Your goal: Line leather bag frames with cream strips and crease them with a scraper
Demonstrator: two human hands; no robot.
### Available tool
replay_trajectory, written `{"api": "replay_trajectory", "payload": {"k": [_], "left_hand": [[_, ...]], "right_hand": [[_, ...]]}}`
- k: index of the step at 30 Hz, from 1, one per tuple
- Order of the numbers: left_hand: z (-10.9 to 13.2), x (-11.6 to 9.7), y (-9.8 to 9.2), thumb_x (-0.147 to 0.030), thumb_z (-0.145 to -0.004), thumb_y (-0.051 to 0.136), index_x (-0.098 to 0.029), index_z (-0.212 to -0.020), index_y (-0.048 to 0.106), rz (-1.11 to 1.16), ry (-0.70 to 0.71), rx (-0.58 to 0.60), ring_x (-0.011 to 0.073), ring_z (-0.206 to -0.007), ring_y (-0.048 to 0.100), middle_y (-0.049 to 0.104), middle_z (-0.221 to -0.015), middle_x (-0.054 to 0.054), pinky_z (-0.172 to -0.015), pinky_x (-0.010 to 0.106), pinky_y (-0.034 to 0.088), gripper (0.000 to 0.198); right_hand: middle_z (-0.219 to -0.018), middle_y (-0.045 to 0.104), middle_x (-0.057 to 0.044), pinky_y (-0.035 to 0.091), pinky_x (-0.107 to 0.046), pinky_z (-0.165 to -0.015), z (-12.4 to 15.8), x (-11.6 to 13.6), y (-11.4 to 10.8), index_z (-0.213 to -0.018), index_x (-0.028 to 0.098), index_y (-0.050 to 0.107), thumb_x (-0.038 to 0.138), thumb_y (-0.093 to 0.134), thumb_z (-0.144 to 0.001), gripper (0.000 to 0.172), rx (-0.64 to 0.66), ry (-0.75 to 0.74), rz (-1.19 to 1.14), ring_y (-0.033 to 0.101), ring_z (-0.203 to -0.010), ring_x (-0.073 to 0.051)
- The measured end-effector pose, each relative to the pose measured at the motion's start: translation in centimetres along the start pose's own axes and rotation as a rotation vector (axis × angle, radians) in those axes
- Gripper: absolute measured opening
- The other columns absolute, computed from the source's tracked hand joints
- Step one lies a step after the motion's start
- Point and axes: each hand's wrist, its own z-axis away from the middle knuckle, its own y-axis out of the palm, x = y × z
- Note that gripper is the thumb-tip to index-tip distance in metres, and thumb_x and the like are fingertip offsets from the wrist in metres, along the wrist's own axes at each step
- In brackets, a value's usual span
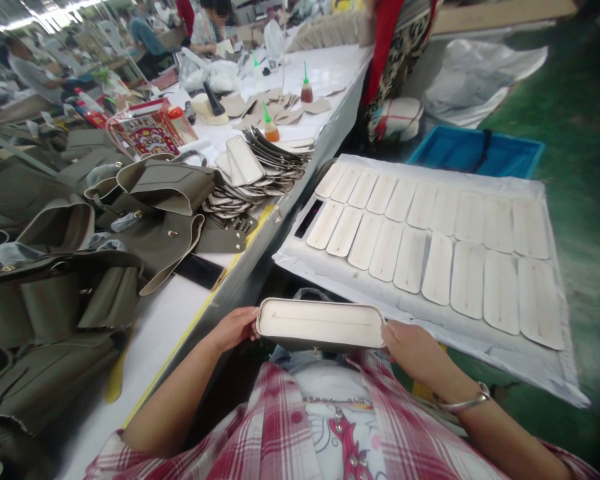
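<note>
I hold a flat oblong bag panel [321,323], pale on top with a dark olive edge, level in front of my chest. My left hand [235,328] grips its left end with fingers curled under. My right hand [414,349] grips its right end; a metal bangle sits on that wrist. Beyond the panel, a white sheet on a board [330,270] carries two rows of several similar pale panels [433,237] laid side by side.
On the white worktable [155,333] at left lie several olive-green bags [70,280], a fanned stack of panels [250,177] and glue bottles [271,125]. A blue bin [473,152] stands on the green floor. Other people work at the table's far end.
</note>
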Motion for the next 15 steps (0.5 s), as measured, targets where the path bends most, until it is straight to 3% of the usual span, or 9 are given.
{"api": "replay_trajectory", "payload": {"k": [7,12,15], "left_hand": [[-1.2,0.0,-0.3,-0.053,-0.072,0.058,-0.017,-0.055,0.039,0.003,-0.035,-0.017,0.0062,-0.038,0.04,0.043,-0.043,-0.006,-0.038,0.018,0.031,0.045],[-0.3,-0.6,0.1,-0.055,-0.071,0.057,-0.019,-0.057,0.033,-0.015,-0.067,0.012,0.0081,-0.042,0.041,0.039,-0.048,-0.007,-0.043,0.021,0.036,0.045],[-0.2,-0.7,-0.3,-0.053,-0.075,0.051,-0.02,-0.06,0.03,-0.182,-0.014,-0.058,0.0089,-0.049,0.039,0.037,-0.053,-0.007,-0.047,0.021,0.034,0.043]], "right_hand": [[-0.072,0.063,-0.009,0.038,-0.024,-0.056,-0.8,-0.7,1.2,-0.072,0.014,0.056,0.021,0.021,-0.091,0.04,-0.033,0.133,-0.361,0.058,-0.062,-0.014],[-0.069,0.065,-0.008,0.037,-0.022,-0.057,-0.1,-0.2,-0.8,-0.068,0.014,0.059,0.026,0.026,-0.089,0.04,0.024,0.256,-0.414,0.058,-0.061,-0.013],[-0.067,0.065,-0.007,0.036,-0.021,-0.058,0.4,0.2,-2.1,-0.067,0.014,0.061,0.025,0.033,-0.086,0.035,0.052,0.317,-0.408,0.059,-0.062,-0.012]]}}
